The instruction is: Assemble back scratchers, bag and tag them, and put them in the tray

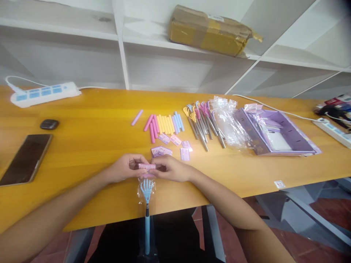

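Between my left hand (126, 168) and my right hand (170, 168) is a small pink printed card (147, 166), pinched at both ends. Below it hangs a blue back scratcher (147, 193) in a clear plastic sleeve, its hand-shaped head up and its handle reaching past the table edge over my lap. Whether the card is fixed to the sleeve's top I cannot tell. Just beyond my fingers lie several printed cards (184, 154). Behind them are rows of pink, yellow, purple and blue tubes (165, 125), with one purple tube (137, 117) apart on the left.
Metal-stemmed back scratchers (204, 126) lie beside clear plastic sleeves (230, 122) and a purple box (285, 131). A phone (26, 159), a black case (49, 124) and a power strip (45, 94) are on the left. Another power strip (333, 129) is far right; a cardboard box (210, 31) sits on the shelf.
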`<state>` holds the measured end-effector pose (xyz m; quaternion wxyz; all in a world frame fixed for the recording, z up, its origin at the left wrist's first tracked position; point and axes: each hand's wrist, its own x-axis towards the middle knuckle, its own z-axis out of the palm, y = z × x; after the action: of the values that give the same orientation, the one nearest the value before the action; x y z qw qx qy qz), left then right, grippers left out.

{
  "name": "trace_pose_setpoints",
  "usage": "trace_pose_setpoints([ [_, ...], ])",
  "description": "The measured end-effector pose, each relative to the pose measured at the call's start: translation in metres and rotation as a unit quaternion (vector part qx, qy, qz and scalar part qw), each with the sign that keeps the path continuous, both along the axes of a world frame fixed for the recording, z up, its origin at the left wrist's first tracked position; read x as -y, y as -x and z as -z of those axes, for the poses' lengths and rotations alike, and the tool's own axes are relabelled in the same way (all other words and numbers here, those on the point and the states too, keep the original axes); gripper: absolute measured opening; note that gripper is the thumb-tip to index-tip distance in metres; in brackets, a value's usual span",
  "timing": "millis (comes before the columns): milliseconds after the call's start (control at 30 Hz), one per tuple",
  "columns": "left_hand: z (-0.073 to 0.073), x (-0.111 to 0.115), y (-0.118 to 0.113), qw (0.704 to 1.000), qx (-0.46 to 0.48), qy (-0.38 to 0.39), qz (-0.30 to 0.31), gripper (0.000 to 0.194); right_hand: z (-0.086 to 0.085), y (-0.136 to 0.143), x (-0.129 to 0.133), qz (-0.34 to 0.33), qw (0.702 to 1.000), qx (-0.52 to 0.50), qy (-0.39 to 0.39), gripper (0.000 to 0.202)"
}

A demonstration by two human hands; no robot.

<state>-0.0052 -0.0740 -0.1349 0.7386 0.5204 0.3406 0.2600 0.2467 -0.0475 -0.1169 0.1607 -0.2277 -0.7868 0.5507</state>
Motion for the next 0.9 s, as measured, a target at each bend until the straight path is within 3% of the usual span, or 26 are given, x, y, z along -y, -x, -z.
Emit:
trace_pose_setpoints([
  [500,0.0054,0.0003,0.0020,1.000,0.005,-0.010,0.023,0.030,-0.0011,-0.0052,-0.0042,-0.052,0.999,0.003,0.014,0.021],
  [900,0.0018,0.0011,0.0005,0.999,-0.017,-0.038,0.028,0.032,-0.0016,-0.0091,-0.0059,-0.051,0.999,0.015,0.003,0.015],
])
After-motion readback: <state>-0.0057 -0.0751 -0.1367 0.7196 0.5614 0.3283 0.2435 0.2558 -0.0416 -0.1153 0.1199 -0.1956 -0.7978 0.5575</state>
